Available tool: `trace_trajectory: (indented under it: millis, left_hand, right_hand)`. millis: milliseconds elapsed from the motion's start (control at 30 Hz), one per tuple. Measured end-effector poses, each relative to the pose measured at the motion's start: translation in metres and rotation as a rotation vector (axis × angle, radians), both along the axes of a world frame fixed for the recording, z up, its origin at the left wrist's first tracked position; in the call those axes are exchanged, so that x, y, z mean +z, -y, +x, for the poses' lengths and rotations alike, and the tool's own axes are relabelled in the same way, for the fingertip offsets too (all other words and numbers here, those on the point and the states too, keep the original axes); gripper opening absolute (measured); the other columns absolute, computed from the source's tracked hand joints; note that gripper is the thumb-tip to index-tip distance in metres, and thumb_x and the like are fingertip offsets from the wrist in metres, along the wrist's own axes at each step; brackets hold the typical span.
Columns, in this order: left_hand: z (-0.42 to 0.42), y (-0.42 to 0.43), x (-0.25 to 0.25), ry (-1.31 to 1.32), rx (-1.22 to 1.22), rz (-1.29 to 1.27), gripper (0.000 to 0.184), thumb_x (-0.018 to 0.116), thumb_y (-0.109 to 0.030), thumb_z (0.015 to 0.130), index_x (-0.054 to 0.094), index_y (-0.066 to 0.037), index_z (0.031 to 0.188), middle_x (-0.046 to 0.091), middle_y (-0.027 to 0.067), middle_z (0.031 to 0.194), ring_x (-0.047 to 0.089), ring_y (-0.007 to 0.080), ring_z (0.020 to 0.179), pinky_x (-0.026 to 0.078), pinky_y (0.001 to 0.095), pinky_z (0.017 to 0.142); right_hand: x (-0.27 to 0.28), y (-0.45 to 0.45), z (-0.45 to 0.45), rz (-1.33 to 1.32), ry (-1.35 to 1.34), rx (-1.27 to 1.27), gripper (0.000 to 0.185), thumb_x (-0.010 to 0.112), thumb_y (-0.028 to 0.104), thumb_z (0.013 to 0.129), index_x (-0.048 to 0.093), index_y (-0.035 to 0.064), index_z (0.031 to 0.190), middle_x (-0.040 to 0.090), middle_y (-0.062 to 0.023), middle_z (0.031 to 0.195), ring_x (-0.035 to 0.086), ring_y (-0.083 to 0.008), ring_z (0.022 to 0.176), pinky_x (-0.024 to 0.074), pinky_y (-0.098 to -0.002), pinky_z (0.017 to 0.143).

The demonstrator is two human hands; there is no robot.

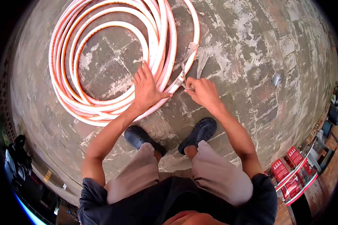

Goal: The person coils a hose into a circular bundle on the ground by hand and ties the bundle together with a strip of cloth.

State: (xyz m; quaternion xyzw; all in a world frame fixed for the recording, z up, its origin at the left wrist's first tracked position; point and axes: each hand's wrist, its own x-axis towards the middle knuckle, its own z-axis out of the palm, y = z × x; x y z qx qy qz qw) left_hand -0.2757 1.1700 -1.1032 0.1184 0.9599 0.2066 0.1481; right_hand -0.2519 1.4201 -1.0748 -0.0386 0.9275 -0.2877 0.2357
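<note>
A coil of pinkish-white hose with orange streaks (67, 75) lies on the ground. My left hand (146, 89) rests on its near right side, fingers stretched over the strands and thumb spread out to the right. Greyish strips of cloth or plastic (183, 71) are wrapped around the outer strand near the hose's right side. My right hand (203, 92) is closed in a pinch on a strip beside that wrapping, just right of the hose. Another frayed greyish strip (202, 62) lies farther up. Whether the strip is knotted I cannot tell.
Dark clogs (204, 131) stand close to the coil on worn, patchy paving (259, 93). A small clear scrap (276, 79) lies to the right. Red boxes (281, 169) sit on a rack at the lower right, and dark objects (18, 157) stand at the lower left.
</note>
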Motion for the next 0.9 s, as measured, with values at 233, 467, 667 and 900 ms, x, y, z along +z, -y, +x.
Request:
trace_trajectory:
  millis: [233,467,667,900]
  left_hand:
    - [0.005,-0.006,-0.002,0.006,0.037,-0.01,0.165,0.104,-0.056,0.055,0.002,0.018,0.161,0.024,0.0427,0.16,0.031,0.0579,0.146,0.026,0.0611,0.122]
    - [0.007,-0.004,-0.012,-0.009,0.045,0.006,0.162,0.1,-0.063,0.059,0.005,0.02,0.161,0.029,0.0415,0.157,0.033,0.0557,0.145,0.028,0.0603,0.122]
    - [-0.005,0.002,-0.016,-0.005,0.11,0.089,0.155,0.107,-0.052,0.047,0.022,0.019,0.154,0.045,0.0336,0.138,0.048,0.0494,0.128,0.04,0.0524,0.111]
    - [-0.007,-0.003,-0.017,0.01,0.107,0.014,0.155,0.108,-0.048,0.043,0.023,0.02,0.154,0.05,0.0298,0.13,0.052,0.0453,0.119,0.043,0.0498,0.106]
  right_hand:
    - [0.0,-0.021,0.011,-0.012,0.199,-0.147,0.025,0.082,0.034,0.092,0.079,0.0126,0.104,0.078,-0.0162,0.091,0.075,-0.0366,0.088,0.0568,-0.049,0.076]
    - [-0.104,0.005,0.037,-0.475,0.465,-0.321,0.039,0.076,0.022,0.101,0.063,-0.0001,0.13,0.072,-0.006,0.097,0.064,-0.0146,0.078,0.0516,-0.0333,0.068]
    - [-0.066,0.06,-0.003,-0.775,0.524,-0.722,0.026,0.065,0.008,0.102,0.063,-0.0036,0.125,0.069,-0.0072,0.1,0.063,-0.0132,0.076,0.0511,-0.0298,0.067]
    - [-0.076,0.051,-0.013,-0.801,0.513,-0.617,0.031,0.064,0.001,0.09,0.065,-0.0061,0.12,0.073,-0.0092,0.102,0.067,-0.0141,0.084,0.0534,-0.0299,0.072]
